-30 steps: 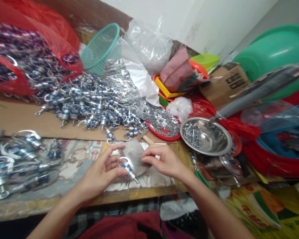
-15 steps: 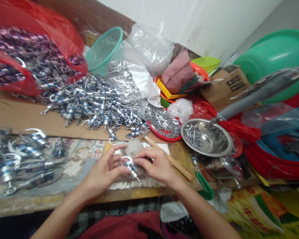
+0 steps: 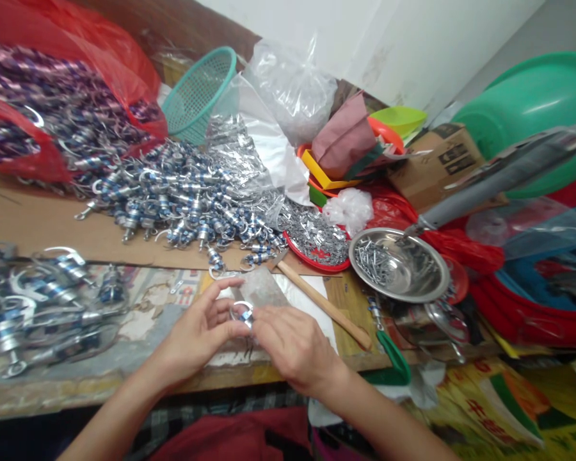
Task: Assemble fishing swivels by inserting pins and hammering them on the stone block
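Between thumb and fingers, my left hand [image 3: 194, 336] pinches a small silver-and-blue metal fitting [image 3: 242, 312] with a curved hook at its top. My right hand [image 3: 295, 349] is closed over the fitting's lower end, so its shaft is hidden. Both hands are just in front of a grey metal block [image 3: 264, 288] on the bench. A hammer [image 3: 324, 304] with a wooden handle lies to the right of the block. On the left of the bench, several similar fittings [image 3: 52, 288] lie loose.
Behind the hands is a large heap of fittings [image 3: 173, 192], beside an open red bag [image 3: 129, 57]. A red plate [image 3: 333, 266] of small metal pieces and a steel bowl [image 3: 422, 291] of pins stand at the right. A green-handled tool [image 3: 393, 358] is at the bench edge.
My right hand has turned and moved left and down, its fingers now covering the fitting's shaft, which showed before. My left hand has hardly moved.
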Tool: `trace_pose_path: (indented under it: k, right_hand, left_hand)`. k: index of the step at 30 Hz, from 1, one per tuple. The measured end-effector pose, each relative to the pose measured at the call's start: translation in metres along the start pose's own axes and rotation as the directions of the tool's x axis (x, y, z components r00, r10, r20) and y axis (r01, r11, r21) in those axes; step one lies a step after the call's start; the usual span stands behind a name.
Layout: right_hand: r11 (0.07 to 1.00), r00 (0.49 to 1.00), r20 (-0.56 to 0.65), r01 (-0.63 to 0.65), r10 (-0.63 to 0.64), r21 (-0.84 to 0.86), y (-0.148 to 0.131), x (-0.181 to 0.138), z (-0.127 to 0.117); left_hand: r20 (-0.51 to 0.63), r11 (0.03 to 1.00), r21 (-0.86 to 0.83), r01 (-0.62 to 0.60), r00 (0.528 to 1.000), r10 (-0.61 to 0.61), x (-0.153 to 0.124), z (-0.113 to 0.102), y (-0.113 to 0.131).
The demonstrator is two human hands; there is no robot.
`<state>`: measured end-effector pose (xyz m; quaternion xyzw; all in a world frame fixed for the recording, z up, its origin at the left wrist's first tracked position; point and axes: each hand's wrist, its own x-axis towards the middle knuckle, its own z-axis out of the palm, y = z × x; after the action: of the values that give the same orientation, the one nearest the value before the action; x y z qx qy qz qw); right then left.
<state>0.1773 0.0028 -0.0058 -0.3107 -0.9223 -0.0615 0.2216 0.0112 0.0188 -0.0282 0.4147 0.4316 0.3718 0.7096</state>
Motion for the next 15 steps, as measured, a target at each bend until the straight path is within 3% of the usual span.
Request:
trace_pose_path:
  k: [6,8,10,11,13,15]
  right_hand:
    - [0.996,0.996,0.085,-0.025,0.032,-0.088,-0.017,-0.001,-0.007]
    - [0.998,0.995,0.08,-0.058,0.057,0.001,-0.014,-0.006,-0.007]
    - [0.98,0.987,-0.003,-0.157,0.159,0.121,0.0,-0.016,-0.005]
    - [0.958,0.965,-0.047,-0.249,0.258,0.14,0.011,-0.022,-0.003]
    - [0.876,0.872,-0.087,-0.479,0.483,0.063,0.036,-0.036,0.004]
    - [0.772,0.772,0.027,-0.634,0.635,-0.047,0.059,-0.048,0.011]
  left_hand:
    - [-0.015,1.0,-0.019,0.021,1.0,-0.021,0.0,0.0,0.001]
    - [-0.027,1.0,-0.018,0.023,0.999,-0.023,0.0,0.001,0.001]
    - [-0.042,0.999,-0.011,0.031,0.999,-0.032,0.0,0.001,0.002]
    - [-0.049,0.999,-0.007,0.037,0.998,-0.037,0.0,0.002,0.002]
    - [-0.06,0.999,0.001,0.049,0.997,-0.049,0.0,0.002,0.002]
    - [-0.066,0.999,0.004,0.051,0.997,-0.051,0.0,0.002,0.003]
